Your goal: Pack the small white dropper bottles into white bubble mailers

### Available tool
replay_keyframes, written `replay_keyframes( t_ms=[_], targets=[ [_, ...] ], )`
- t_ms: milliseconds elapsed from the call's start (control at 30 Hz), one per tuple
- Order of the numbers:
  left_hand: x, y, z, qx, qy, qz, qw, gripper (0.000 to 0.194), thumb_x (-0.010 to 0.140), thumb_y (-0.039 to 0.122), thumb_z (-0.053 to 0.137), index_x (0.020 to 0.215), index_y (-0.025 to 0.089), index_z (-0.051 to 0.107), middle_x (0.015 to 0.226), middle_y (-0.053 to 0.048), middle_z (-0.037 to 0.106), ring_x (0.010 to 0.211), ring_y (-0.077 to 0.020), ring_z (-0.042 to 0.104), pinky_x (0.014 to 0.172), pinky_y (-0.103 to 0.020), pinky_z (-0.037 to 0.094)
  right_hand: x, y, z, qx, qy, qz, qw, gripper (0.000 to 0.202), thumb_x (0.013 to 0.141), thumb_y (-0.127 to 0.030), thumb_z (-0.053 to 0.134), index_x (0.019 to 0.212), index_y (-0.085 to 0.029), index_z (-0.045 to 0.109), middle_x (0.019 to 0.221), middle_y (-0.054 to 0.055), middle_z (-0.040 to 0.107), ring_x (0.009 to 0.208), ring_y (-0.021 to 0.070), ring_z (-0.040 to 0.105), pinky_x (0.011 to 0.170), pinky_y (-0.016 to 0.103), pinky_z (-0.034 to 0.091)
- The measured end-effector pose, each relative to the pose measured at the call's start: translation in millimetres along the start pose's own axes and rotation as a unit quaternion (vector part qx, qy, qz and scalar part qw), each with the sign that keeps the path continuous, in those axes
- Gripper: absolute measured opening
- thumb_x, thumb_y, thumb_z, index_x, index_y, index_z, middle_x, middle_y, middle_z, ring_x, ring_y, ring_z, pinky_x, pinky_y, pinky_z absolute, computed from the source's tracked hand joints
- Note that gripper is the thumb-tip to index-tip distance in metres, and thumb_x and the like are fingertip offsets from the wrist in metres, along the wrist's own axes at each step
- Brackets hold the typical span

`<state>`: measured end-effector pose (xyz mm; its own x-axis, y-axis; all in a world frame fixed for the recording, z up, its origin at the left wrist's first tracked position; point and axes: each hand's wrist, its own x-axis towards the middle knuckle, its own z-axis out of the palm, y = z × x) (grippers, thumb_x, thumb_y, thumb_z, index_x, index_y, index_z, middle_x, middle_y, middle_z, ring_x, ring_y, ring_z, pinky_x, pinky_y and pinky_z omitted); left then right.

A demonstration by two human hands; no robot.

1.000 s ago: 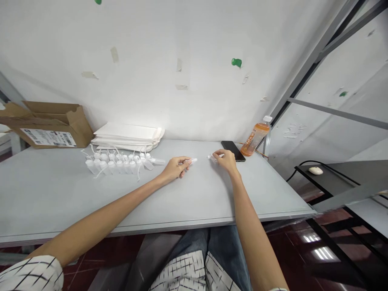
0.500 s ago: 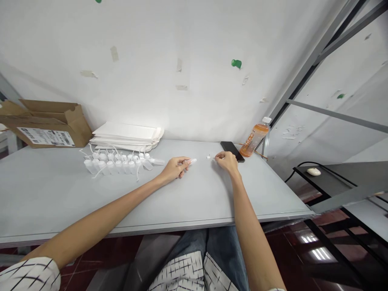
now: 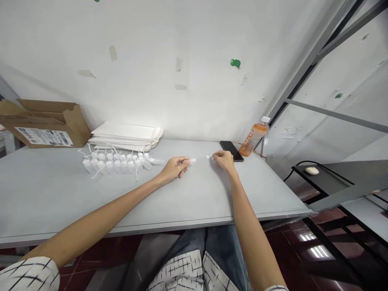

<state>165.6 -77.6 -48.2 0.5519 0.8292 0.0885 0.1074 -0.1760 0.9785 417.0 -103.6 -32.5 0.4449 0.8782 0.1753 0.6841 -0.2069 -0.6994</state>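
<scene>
My left hand [image 3: 176, 167] is closed around a small clear-white plastic piece [image 3: 192, 161], whose end sticks out past the fingertips. The piece looks like a little tube or nozzle. Over to the right, my right hand [image 3: 224, 161] has its thumb and forefinger pinched low over the table; whatever lies between them is too small to make out. A small white cap [image 3: 207, 156] with a thin tip sits on the table just left of those fingertips. Several small translucent squeeze bottles [image 3: 118, 167] with white caps and thin strips stand in rows left of my left hand.
Behind the bottles lies a stack of white envelopes [image 3: 127, 132], with an open cardboard box [image 3: 51, 123] at its left. A black phone [image 3: 232, 150] and an orange drink bottle [image 3: 254, 138] are beyond my right hand. The wall [image 3: 194, 109] borders the grey table [image 3: 188, 202] at the back.
My right hand has shifted slightly left, bringing its fingertips closer to the small white cap. My left hand stays in place with the plastic piece.
</scene>
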Motion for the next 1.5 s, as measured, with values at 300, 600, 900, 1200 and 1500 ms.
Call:
replay_keyframes(
  t_ms=[300, 600, 900, 1200, 1500],
  targets=[
    [2.0, -2.7, -0.3, -0.002, -0.001, 0.000, 1.000, 0.047, 0.086, 0.049, 0.064, 0.114, 0.012, 0.067, 0.075, 0.000, 0.061, 0.039, -0.0045, 0.048, 0.035, -0.018, 0.029, 2.8, 3.7, 0.0, 0.043, 0.059, -0.020, 0.997, 0.019, 0.079, -0.027, 0.058, 0.076, -0.018, 0.074, 0.080, 0.003, 0.076, 0.051, 0.0115, 0.060, 0.072, 0.027, 0.048],
    [-1.1, 2.7, 0.5, -0.005, 0.012, 0.002, 1.000, 0.047, 0.086, 0.049, 0.063, 0.117, 0.015, 0.065, 0.079, 0.001, 0.059, 0.039, -0.0040, 0.048, 0.035, -0.019, 0.031, -12.7, -24.2, 4.0, 0.179, -0.008, -0.105, 0.978, 0.028, 0.078, -0.042, 0.061, 0.074, -0.016, 0.070, 0.070, 0.004, 0.069, 0.046, 0.0107, 0.052, 0.054, 0.025, 0.044],
    [-3.9, 2.9, -1.0, 0.060, 0.014, 0.038, 0.997, 0.052, 0.087, 0.048, 0.063, 0.126, 0.015, 0.058, 0.101, -0.008, 0.072, 0.044, -0.0081, 0.060, 0.045, -0.022, 0.041, -38.9, -53.7, 34.7, 0.277, -0.182, -0.142, 0.933, 0.046, 0.074, -0.061, 0.070, 0.078, -0.015, 0.069, 0.070, 0.003, 0.066, 0.048, 0.0090, 0.050, 0.049, 0.024, 0.041],
    [-6.9, 10.5, -0.4, 0.083, 0.024, 0.029, 0.996, 0.060, 0.086, 0.047, 0.065, 0.135, 0.014, 0.053, 0.110, -0.011, 0.072, 0.047, -0.0087, 0.062, 0.043, -0.021, 0.039, -41.5, -57.0, 28.7, 0.308, -0.197, -0.098, 0.926, 0.044, 0.067, -0.057, 0.077, 0.081, -0.016, 0.069, 0.076, 0.003, 0.066, 0.053, 0.0099, 0.052, 0.048, 0.023, 0.039],
    [-4.3, 9.5, -5.3, 0.111, 0.097, 0.035, 0.988, 0.041, 0.089, 0.039, 0.057, 0.124, 0.019, 0.062, 0.116, -0.008, 0.068, 0.053, -0.0086, 0.065, 0.041, -0.019, 0.041, -38.3, -46.4, 39.0, 0.020, -0.027, -0.164, 0.986, 0.019, 0.085, -0.034, 0.059, 0.095, -0.021, 0.068, 0.096, 0.002, 0.073, 0.067, 0.0132, 0.064, 0.070, 0.026, 0.043]
  ],
)
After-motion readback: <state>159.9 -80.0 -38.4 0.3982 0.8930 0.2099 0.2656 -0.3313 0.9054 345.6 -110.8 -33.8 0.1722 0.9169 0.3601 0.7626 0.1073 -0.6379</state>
